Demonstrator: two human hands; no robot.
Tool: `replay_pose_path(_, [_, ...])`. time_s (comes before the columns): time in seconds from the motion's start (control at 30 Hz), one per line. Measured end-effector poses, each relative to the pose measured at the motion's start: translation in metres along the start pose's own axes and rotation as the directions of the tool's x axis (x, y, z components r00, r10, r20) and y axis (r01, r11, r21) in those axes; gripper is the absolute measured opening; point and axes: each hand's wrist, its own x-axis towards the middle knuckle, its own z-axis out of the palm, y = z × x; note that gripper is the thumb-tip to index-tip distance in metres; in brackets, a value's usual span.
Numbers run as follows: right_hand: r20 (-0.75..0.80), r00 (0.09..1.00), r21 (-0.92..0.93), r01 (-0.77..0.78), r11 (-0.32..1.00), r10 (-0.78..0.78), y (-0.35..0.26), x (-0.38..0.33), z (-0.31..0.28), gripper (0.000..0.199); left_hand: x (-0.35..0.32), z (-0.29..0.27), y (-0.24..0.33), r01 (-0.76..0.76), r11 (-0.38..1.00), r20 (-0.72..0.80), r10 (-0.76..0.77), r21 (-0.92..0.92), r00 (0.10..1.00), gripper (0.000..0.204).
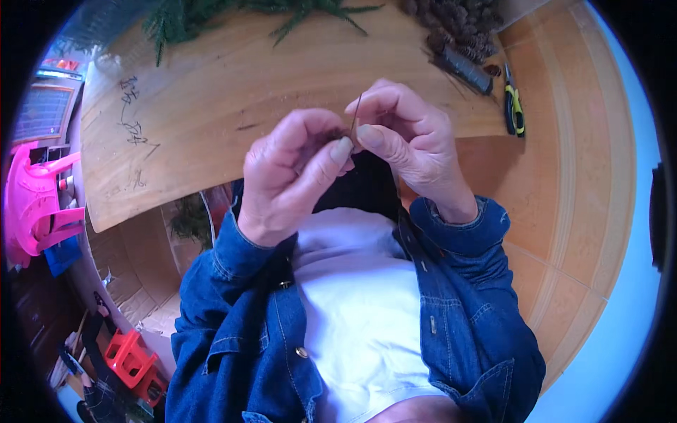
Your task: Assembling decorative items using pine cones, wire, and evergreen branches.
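Filling the bottom of the view, a blue denim jacket (465,317) hangs open over a white shirt (360,303), its cuffs ending at both wrists. Above the chest, the left hand (293,176) is curled, the thumb pressed toward the index finger around something small and dark that is mostly hidden inside the grip; what it is cannot be told. The right hand (409,141) meets it just beside, thumb and forefinger pinching a thin dark wire (355,116) that stands nearly upright between the two hands, its upper end poking out above the fingertips. The thumbs nearly touch.

Beyond the hands lies a wooden tabletop (233,92) with dark scribbles near its left part. At its far right edge rests a dark bundle of wire (465,69), and just beside it, on the orange tiled floor (564,176), a pair of pliers with yellow-green handles (513,106). Farther still, a heap of brown pine cones (458,21) sits at the top right and green fir branches (211,14) spread along the table's far edge. A pink plastic chair (35,204) stands at the left, and a red stool (130,359) shows lower left.
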Motion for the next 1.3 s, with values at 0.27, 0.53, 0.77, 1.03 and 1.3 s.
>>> replay_pose_path(0.27, [0.159, 0.934, -0.506, 0.355, 0.786, -0.320, 0.005, 0.002, -0.006, 0.007, -0.005, 0.004, 0.009, 0.119, 0.955, -0.002, -0.125, -0.272, 0.992, 0.019])
replay_pose_path(0.53, [0.160, 0.908, -0.540, 0.409, 0.736, -0.387, 0.004, -0.003, 0.002, 0.007, -0.010, 0.005, 0.008, 0.084, 0.996, -0.039, -0.085, -0.022, 0.996, 0.021])
replay_pose_path(0.77, [0.129, 0.943, -0.490, 0.331, 0.806, -0.308, -0.004, -0.002, 0.001, 0.007, -0.006, 0.005, 0.005, 0.139, 0.865, 0.048, -0.132, -0.482, 0.990, 0.025])
replay_pose_path(1.03, [-0.044, 0.963, -0.323, 0.239, 0.916, -0.267, 0.006, 0.002, 0.005, 0.015, -0.007, 0.003, 0.006, 0.074, 0.939, 0.022, -0.070, -0.337, 0.997, 0.025])
replay_pose_path(1.3, [-0.041, 0.966, -0.337, 0.226, 0.914, -0.254, 0.003, 0.002, 0.004, 0.016, -0.008, 0.007, 0.004, 0.010, 0.985, -0.072, -0.023, -0.174, 0.997, 0.021])
